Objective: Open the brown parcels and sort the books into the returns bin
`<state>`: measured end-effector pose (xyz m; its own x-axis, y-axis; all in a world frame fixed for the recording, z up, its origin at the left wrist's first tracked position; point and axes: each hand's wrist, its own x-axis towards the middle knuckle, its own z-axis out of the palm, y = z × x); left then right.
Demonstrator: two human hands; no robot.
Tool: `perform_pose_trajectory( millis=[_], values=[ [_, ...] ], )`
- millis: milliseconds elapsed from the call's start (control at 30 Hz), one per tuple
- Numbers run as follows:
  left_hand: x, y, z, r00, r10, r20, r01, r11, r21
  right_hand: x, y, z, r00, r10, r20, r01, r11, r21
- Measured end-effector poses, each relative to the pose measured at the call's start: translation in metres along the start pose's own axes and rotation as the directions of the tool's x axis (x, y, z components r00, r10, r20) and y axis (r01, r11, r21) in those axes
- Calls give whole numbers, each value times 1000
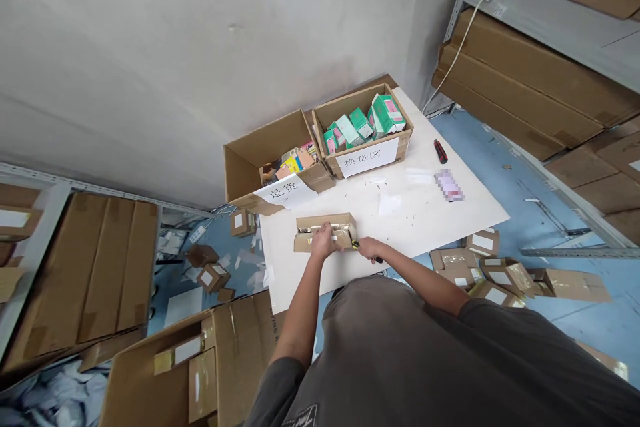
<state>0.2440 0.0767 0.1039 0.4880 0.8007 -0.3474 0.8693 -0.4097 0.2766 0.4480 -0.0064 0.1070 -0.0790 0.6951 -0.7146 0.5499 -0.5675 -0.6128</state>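
A small taped cardboard parcel [325,225] lies on the white table [425,213] near its front edge. My left hand [324,241] rests on top of the parcel, fingers curled over it and pressing it down. My right hand [369,249] is closed round a yellow-and-black utility knife [356,244], whose tip sits at the parcel's right end.
Two open cartons stand at the table's back: one with green boxes [367,130], one with mixed colourful boxes [277,160], each with a paper label. A red-black cutter [441,151] lies at right. Small parcels [493,273] litter the blue floor; big cartons [200,367] and shelving surround the table.
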Motion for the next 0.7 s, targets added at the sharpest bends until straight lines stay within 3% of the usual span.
perform_pose_trajectory(
  millis=[100,167,300,367,500,700],
  values=[
    [0,0,0,999,3,33,-4,1000,15,-10,7,11,997,-26,68,28,999,-33],
    [-2,-1,1,998,28,55,-28,1000,9,-16,11,13,999,-22,49,24,998,-50],
    [-9,-11,-1,999,32,12,-31,992,-124,-27,16,1,998,42,47,-40,998,-40],
    [-7,-17,-3,1000,-14,-24,10,988,-157,-30,17,-10,999,42,17,-42,999,-25],
    [12,-27,-9,991,-28,-134,26,1000,-13,-29,12,-25,998,-4,-67,0,998,-65],
    [43,-40,-6,996,-81,-39,82,996,24,-21,-5,-16,970,-102,-220,18,935,-355]
  ],
)
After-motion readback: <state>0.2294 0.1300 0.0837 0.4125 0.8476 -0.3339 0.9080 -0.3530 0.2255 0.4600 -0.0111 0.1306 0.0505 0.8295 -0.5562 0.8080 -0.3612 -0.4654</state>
